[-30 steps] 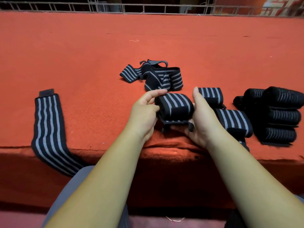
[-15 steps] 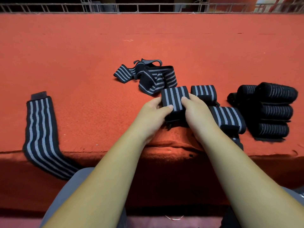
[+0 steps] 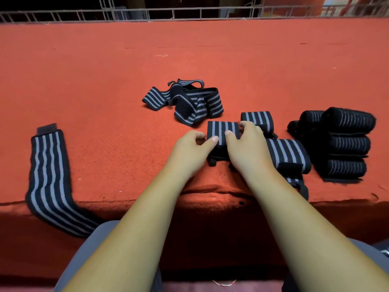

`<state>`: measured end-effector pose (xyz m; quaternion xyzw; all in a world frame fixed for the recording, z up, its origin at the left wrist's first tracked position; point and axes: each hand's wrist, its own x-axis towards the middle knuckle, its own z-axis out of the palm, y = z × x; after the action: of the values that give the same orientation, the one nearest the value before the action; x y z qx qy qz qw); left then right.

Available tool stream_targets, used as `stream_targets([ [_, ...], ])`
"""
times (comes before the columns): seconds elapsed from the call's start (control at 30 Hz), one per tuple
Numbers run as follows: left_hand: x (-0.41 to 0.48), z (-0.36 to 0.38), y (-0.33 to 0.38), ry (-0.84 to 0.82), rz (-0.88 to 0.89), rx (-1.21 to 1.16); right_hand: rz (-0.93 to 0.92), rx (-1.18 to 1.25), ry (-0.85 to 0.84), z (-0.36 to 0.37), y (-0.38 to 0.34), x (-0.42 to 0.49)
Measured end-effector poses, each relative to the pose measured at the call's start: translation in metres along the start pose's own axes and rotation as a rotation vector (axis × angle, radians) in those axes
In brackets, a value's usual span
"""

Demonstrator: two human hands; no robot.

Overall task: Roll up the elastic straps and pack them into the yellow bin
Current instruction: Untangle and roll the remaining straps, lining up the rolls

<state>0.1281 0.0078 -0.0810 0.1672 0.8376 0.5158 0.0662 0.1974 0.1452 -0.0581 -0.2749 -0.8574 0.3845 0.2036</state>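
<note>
A rolled black strap with grey stripes [image 3: 221,131] lies on the red table near its front edge. My left hand [image 3: 189,150] pinches its left side with thumb and curled fingers. My right hand [image 3: 246,144] grips its right side, fingers curled over the top. Two more striped rolls sit to the right, one [image 3: 260,121] behind my right hand and one [image 3: 288,153] beside my wrist. A loose tangled strap [image 3: 189,102] lies just beyond. A flat strap [image 3: 47,171] drapes over the table's front edge at left. No yellow bin is in view.
A stack of several dark rolled straps [image 3: 341,142] stands at the right. The red felt table [image 3: 105,70] stretches far back to a metal rail [image 3: 189,13]. My grey-clad legs show below the table edge.
The roll has gone from being held up between both hands to lying on the table a little farther back. Both hands have closed over its sides.
</note>
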Motion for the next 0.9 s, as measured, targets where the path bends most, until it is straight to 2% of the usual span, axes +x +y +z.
stream_targets([
  [0.13,0.012,-0.007,0.01,0.036,-0.044,-0.059,-0.043,0.026,0.034,-0.004,-0.005,-0.001],
  [0.27,0.037,-0.018,0.022,0.098,0.034,0.204,-0.098,0.0,0.094,-0.007,-0.013,0.001],
  [0.37,0.053,-0.016,0.015,-0.011,0.091,0.362,-0.134,0.046,0.116,-0.004,-0.015,0.007],
  [0.43,0.06,-0.012,0.004,-0.103,0.057,0.408,-0.148,0.066,0.127,-0.001,-0.017,0.012],
  [0.5,0.066,-0.009,-0.005,-0.12,0.057,0.458,-0.159,0.083,0.137,0.001,-0.018,0.015],
  [0.57,0.073,-0.009,-0.009,-0.048,0.086,0.347,-0.184,0.092,0.155,0.003,-0.02,0.018],
  [0.67,0.075,-0.017,-0.007,0.174,0.073,0.009,-0.229,0.116,0.173,0.005,-0.023,0.019],
  [0.73,0.072,-0.028,-0.003,0.288,0.049,-0.112,-0.275,0.131,0.185,0.006,-0.025,0.019],
  [0.9,0.051,-0.057,0.012,0.391,0.11,-0.233,-0.433,0.1,0.076,0.012,-0.032,0.016],
])
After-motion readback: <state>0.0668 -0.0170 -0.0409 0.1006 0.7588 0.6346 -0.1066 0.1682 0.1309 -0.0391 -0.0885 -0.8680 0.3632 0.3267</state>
